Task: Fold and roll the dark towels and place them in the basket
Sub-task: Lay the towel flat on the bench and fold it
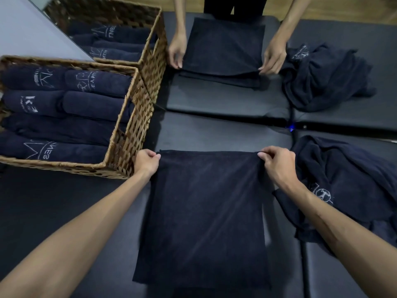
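On dark padding [214, 134], both hands, left [146, 161] and right [279, 163], pinch a dark towel's [204, 211] far corners.

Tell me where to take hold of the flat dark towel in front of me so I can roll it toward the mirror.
Grip the flat dark towel at its two near corners, coming from the near side, palms down. It lies flat with its long sides running away from you, so the roll starts at that edge. The left hand and right hand now pinch the far corners, beside the wicker basket.
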